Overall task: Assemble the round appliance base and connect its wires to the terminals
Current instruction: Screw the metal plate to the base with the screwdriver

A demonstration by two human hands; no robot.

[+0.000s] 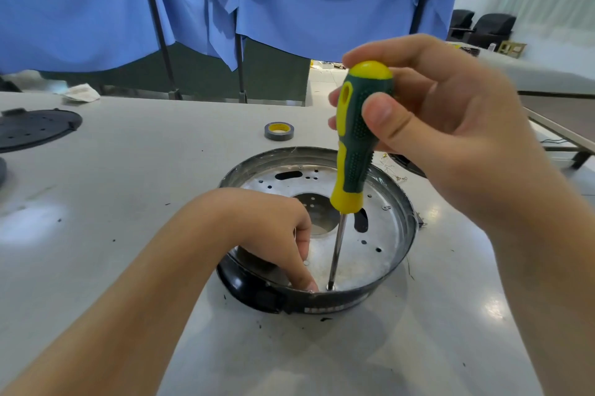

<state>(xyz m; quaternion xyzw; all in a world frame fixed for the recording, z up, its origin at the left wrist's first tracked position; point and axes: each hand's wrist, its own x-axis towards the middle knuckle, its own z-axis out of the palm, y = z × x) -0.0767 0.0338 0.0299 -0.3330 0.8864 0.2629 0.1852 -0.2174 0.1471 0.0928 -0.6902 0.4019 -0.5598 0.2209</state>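
The right hand (434, 112) grips the screwdriver (357, 151) upright, tip seated on a screw (330, 286) at the appliance base (322, 302) rim; left-hand fingertips (309, 283) press beside it, steadying.

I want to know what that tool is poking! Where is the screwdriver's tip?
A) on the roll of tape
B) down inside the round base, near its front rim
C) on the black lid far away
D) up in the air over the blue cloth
B: the screwdriver, gripped by the right hand, has its tip inside the base beside the left hand's fingers.

Right hand (428, 112) gripping (left hand (277, 234) down).
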